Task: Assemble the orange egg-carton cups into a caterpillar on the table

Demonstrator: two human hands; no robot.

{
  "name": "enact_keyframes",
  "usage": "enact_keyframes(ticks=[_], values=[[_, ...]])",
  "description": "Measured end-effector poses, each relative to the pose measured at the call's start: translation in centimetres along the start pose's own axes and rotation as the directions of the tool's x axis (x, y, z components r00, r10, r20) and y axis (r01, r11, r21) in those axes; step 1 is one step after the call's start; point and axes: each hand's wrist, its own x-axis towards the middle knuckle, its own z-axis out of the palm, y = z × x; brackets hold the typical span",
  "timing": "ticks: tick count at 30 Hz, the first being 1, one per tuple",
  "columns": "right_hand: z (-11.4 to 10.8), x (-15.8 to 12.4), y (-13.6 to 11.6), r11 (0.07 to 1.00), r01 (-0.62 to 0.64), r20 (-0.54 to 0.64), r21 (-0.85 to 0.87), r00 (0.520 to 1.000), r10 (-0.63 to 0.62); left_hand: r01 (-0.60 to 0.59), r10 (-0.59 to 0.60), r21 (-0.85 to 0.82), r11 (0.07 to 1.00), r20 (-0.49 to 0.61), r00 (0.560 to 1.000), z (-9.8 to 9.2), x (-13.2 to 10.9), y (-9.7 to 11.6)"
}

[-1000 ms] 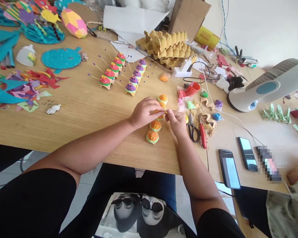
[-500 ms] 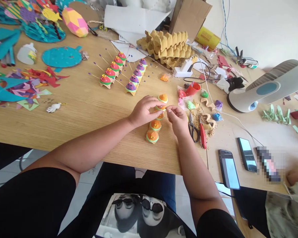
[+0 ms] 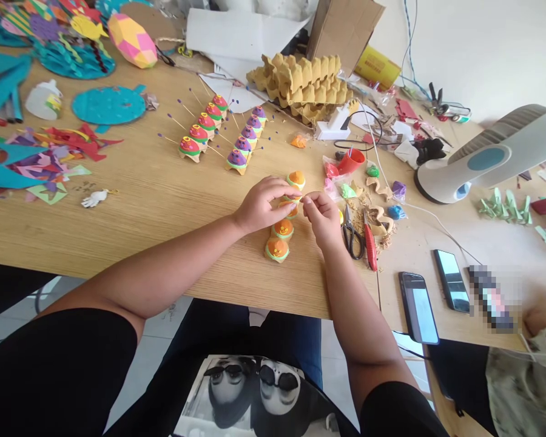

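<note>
Two bare hands meet above a row of orange-topped cups (image 3: 278,249) that runs inward from near the front edge of the counter (image 3: 227,273). The left hand (image 3: 261,206) reaches over the row, thumb and fingers curved toward one another. The right hand (image 3: 323,220) is on the row's other side, its thumb and forefinger brought together in a pinch. The fingertips of both come close above the middle cups, partly hiding them; anything between them is too small to make out, so I cannot tell whether either hand grasps something. The two cups closest to the front edge show small yellow faces and pale green rims.

Just beside the right hand lie black-handled scissors (image 3: 350,229) and a red-handled cutter (image 3: 370,250), next to wavy offcuts (image 3: 381,229) and shavings. Beyond these, toward the back edge, are a red cup (image 3: 352,161) and small green (image 3: 372,170), purple (image 3: 399,189) and blue lumps (image 3: 395,212). Farther in stand a red-topped row (image 3: 203,125) and a purple-topped row (image 3: 244,144), thin sticks poking out of both. A stack of egg trays (image 3: 300,82) lies behind them. Two phones (image 3: 418,306) rest to the right, near the front edge.
</note>
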Motion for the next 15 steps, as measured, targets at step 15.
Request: enact_keyframes(ticks=[15], values=[[-0.06,-0.08,-0.42,0.987,0.021,0.062,-0.158,0.998,-0.011,-0.009,0.008,0.024,1.0,0.011,1.0,0.48,-0.22,-0.95]])
